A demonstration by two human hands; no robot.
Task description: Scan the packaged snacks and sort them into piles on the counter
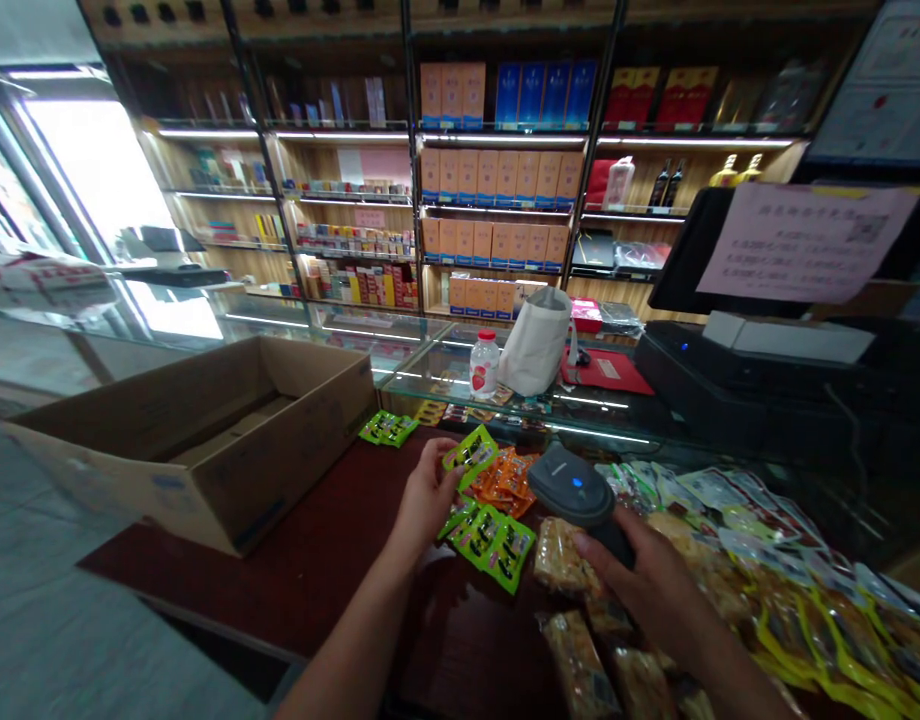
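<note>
From my head camera, the only view, I see my left hand pinching one green packet by its near edge, thumb and fingers closed narrow on it. The packet is held up, tilted, over the left side of the orange packets, its printed front turned largely my way. My right hand is wrapped around the grip of a dark scanner; its head points left toward the packet, with a gap between them and a small blue light glowing on top. I can't tell whether my finger is on the trigger.

To do this well, I'd judge, I should draw the film smooth, since glossy crinkled wrap bends a code and throws back glare. I can't make out where the code is printed, so the face bearing it should be turned square to the scanner's nose, my fingertips kept at the edge. The scanner wants to be steady, neither pressed to the film nor swung wide.

More green packets lie on the counter just below my left hand, so lifting cleanly keeps them from crowding the aim. Wrapped pastries sit under the scanner's side; my right wrist should stay clear of them.
</note>
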